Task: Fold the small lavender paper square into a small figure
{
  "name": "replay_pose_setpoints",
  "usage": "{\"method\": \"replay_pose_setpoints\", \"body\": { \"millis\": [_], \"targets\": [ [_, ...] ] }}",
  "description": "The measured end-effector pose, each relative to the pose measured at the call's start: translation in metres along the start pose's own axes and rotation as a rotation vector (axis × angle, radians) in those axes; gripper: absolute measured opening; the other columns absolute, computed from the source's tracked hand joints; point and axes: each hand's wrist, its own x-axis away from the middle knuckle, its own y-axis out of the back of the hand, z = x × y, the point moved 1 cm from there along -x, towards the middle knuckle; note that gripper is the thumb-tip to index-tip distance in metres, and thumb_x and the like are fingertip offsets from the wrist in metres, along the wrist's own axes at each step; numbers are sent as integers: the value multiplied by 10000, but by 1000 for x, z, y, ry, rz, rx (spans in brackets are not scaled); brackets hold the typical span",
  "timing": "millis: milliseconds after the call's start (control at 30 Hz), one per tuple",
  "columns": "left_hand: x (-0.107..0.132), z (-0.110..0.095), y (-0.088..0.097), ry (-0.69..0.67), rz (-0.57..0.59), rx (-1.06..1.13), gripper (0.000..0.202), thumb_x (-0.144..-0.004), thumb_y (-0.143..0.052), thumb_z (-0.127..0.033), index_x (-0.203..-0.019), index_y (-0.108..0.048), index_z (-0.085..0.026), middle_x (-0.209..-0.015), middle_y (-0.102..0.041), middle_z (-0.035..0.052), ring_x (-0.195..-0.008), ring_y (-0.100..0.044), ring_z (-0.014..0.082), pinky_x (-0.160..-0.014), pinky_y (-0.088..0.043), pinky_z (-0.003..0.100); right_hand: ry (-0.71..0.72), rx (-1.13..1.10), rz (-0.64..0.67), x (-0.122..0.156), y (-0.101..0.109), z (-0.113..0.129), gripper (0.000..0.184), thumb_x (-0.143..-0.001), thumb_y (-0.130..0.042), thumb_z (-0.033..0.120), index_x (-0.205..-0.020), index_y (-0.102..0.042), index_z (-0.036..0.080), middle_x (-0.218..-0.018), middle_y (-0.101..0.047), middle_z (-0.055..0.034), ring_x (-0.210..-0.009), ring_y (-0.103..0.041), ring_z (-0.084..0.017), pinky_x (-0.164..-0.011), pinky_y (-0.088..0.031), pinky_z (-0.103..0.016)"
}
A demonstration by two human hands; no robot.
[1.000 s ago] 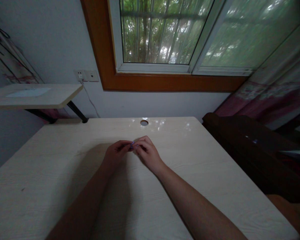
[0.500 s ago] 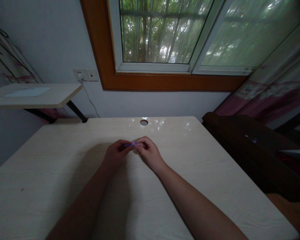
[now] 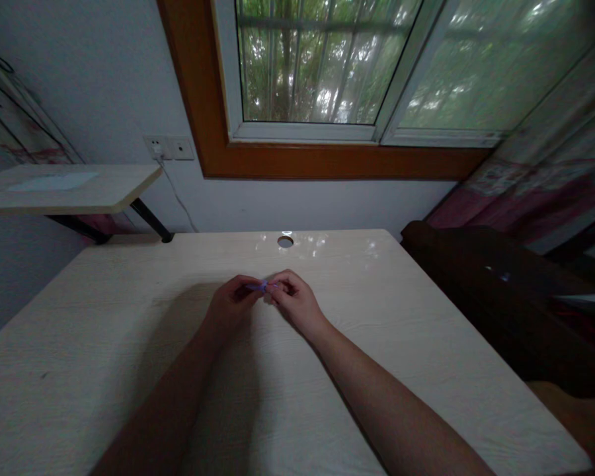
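Observation:
A small, thin purple piece (image 3: 262,286), perhaps folded paper or ribbon, is held between my two hands above the pale wooden desk (image 3: 387,344). It is too small to tell its exact kind. My left hand (image 3: 232,299) pinches its left side with thumb and fingertips. From the other side, the thumb and index finger of my right hand (image 3: 296,297) close on its right end. The fingertips of both hands nearly meet, and they cover much of the piece.
A round cable hole (image 3: 285,242) lies near the desk's back edge. At the left stands a raised shelf (image 3: 129,177) on black legs, with a pale sheet (image 3: 54,182) on it. A white cord (image 3: 178,198) runs down from a wall socket. Dark wooden furniture (image 3: 476,284) borders the right side.
Both hands stay in nearly the same place. The fingertips have shifted slightly on the purple piece, and a little less of it shows by the right hand.

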Motion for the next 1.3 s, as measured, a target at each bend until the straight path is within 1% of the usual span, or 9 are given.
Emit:
{"method": "replay_pose_setpoints", "body": {
  "millis": [100, 233, 467, 667, 800, 867, 1067, 1200, 1300],
  "targets": [
    [0, 0, 0, -18, 10, -18, 238, -746, -769, -325, -913, -676, -182, -878, -736, 40, -815, -691, 171, -793, -550, 299, 12, 17, 11, 0, 1, -3, 176, -813, -715, 360, -860, -646, 205, -689, -575, 23, -588, -545, -103, -572, -423, -233],
    [-1, 1, 1, -17, -28, -48, 227, -741, -774, -329, -893, -683, -187, -844, -734, 32, -785, -687, 164, -759, -545, 282, 20, 26, 18, 0, 1, -2, 171, -819, -712, 364, -863, -658, 208, -716, -574, 18, -586, -555, -99, -562, -430, -232],
    [-1, 4, 2, -37, -87, -52, 238, -752, -762, -348, -908, -690, -184, -882, -738, 42, -820, -692, 178, -786, -546, 299, 159, 125, 58, 1, 1, 3, 125, -855, -675, 321, -935, -715, 232, -962, -589, -32, -657, -601, -100, -576, -482, -244],
    [-1, 5, 3, -21, -78, -55, 252, -733, -773, -357, -902, -692, -188, -879, -747, 45, -803, -698, 182, -772, -552, 307, 215, 207, 29, 2, 0, 5, 45, -865, -663, 250, -877, -697, 223, -930, -588, -28, -664, -598, -104, -608, -491, -251],
    [-2, 7, 4, -17, -86, -87, 252, -725, -778, -359, -891, -698, -188, -858, -746, 43, -790, -696, 182, -769, -551, 308, 222, 282, 26, 3, -1, 9, 47, -881, -638, 235, -868, -677, 213, -899, -593, -29, -680, -593, -115, -630, -478, -259],
    [-2, 7, 4, -18, -100, -99, 254, -717, -783, -365, -878, -699, -187, -845, -745, 42, -776, -695, 181, -755, -553, 306, 193, 274, 17, 4, -1, 9, 72, -892, -622, 256, -857, -659, 206, -875, -598, -26, -669, -599, -115, -627, -470, -258],
    [-2, 2, 2, -2, -102, -108, 247, -730, -772, -378, -865, -694, -186, -834, -746, 41, -762, -698, 178, -734, -554, 300, 47, 130, -9, 2, -1, -3, 137, -882, -632, 337, -906, -617, 203, -661, -621, 8, -601, -589, -132, -599, -456, -252],
    [-2, -1, 1, -9, -110, -113, 253, -729, -774, -385, -868, -692, -190, -834, -742, 35, -773, -697, 177, -742, -550, 298, 6, 41, -21, 0, 0, -6, 184, -856, -661, 373, -927, -624, 207, -636, -615, 15, -581, -587, -133, -583, -459, -251],
    [-2, -2, 1, -6, -112, -135, 246, -736, -768, -387, -863, -694, -189, -823, -738, 32, -761, -690, 172, -733, -545, 291, 12, 26, -2, 0, 0, -6, 209, -851, -661, 386, -965, -651, 211, -738, -645, -8, -607, -600, -128, -600, -478, -258]
  ]
}}
